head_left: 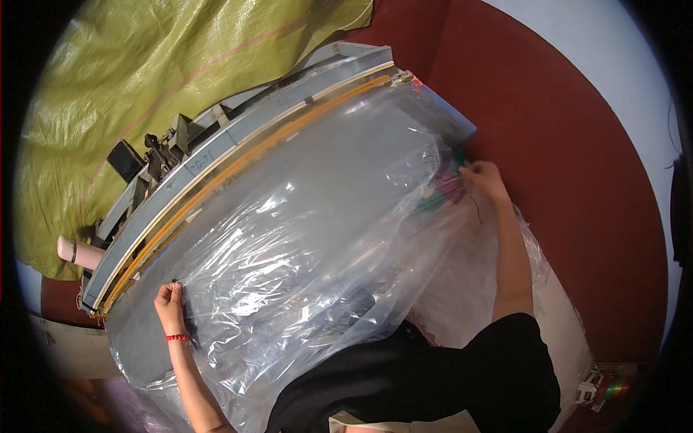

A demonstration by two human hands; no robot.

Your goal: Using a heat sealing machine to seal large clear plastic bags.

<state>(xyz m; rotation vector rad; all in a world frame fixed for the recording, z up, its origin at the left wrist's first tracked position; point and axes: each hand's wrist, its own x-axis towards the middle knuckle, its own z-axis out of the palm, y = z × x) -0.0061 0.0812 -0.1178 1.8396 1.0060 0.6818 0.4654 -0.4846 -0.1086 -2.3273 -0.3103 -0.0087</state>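
A large clear plastic sheet (289,267) lies wrinkled and shiny over a grey work surface, spreading from in front of me toward the far right. My left hand (170,307), with a red bead bracelet on the wrist, is closed in a pinch at the sheet's left part. At the right, my right hand (486,180) has its fingers closed beside a bunch of green and purple material (449,189), partly seen through the plastic. What those right fingers hold is too small to make out. A thin dark strand hangs below them.
Along the far side runs a long grey metal beam (209,160) with orange strips (253,157). Behind it are a dark box (125,160), metal fittings and a pink cylinder (81,253). A yellow-green tarp (166,65) covers the back left. A dark red wall (570,180) stands at right.
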